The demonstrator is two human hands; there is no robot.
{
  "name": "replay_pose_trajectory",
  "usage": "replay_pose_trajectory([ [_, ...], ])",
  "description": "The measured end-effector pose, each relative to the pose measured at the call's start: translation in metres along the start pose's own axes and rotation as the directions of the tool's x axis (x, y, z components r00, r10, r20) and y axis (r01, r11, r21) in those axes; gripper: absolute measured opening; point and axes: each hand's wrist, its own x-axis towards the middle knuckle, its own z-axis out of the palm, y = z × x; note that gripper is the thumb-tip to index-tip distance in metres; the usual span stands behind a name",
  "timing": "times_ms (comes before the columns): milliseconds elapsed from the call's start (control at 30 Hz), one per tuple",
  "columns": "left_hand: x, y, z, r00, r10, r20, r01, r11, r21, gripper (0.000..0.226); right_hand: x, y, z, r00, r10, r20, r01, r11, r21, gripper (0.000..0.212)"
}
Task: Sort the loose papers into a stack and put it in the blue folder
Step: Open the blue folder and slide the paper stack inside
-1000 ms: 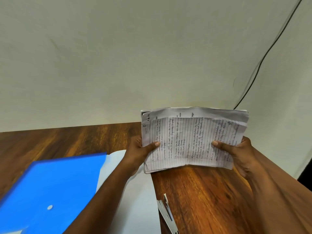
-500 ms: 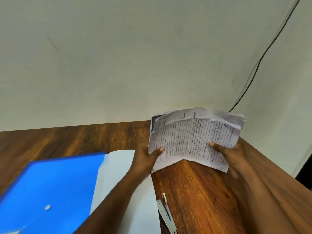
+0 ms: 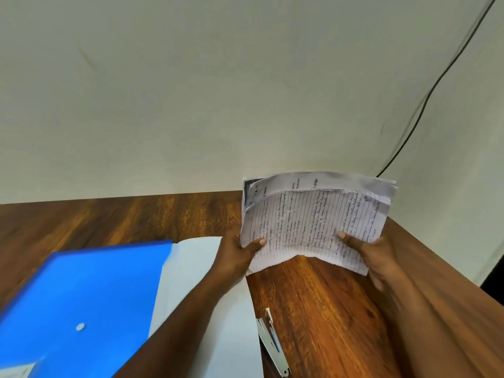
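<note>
left hand (image 3: 236, 252): raised, thumb pinching inward | right hand (image 3: 375, 256): raised, thumb pinching inward

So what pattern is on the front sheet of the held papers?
Ruled lines with handwriting on the papers, head view.

Bare table (image 3: 321, 309) lies under the paper stack (image 3: 313, 222); a metal clip (image 3: 272, 345) lies nearer.

Both hands, left (image 3: 235, 251) and right (image 3: 374, 256), gripping paper stack (image 3: 313, 219) above wooden table (image 3: 321, 309), blue folder (image 3: 81, 296) open alongside
</note>
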Motion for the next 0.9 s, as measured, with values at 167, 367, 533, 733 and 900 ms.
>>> replay_pose_trajectory([
  [167, -0.002, 0.012, -0.003, 1.0, 0.002, 0.026, -0.001, 0.999, -0.035, 0.031, -0.002, -0.012, -0.003, 0.999, 0.027, 0.025, -0.027, 0.999, -0.022, 0.068],
  [367, -0.011, 0.072, -0.038, 0.979, 0.085, 0.185, -0.104, 0.99, 0.098, 0.026, -0.011, -0.055, -0.024, 0.977, 0.06, 0.203, -0.083, 0.991, 0.107, 0.055],
  [533, -0.018, 0.101, -0.076, 0.912, -0.003, 0.41, -0.038, 0.995, 0.092, 0.046, -0.027, -0.074, -0.033, 0.949, 0.071, 0.306, -0.188, 0.909, 0.373, 0.032],
  [733, -0.029, 0.103, -0.098, 0.802, -0.248, 0.544, 0.029, 0.925, 0.379, 0.02, -0.022, -0.088, -0.041, 0.742, 0.106, 0.662, -0.249, 0.96, 0.125, 0.085],
  [900, -0.023, 0.114, -0.099, 0.721, -0.438, 0.537, 0.015, 0.784, 0.62, 0.046, -0.032, -0.094, 0.003, 0.7, 0.306, 0.645, -0.035, 0.917, -0.397, 0.061],
])
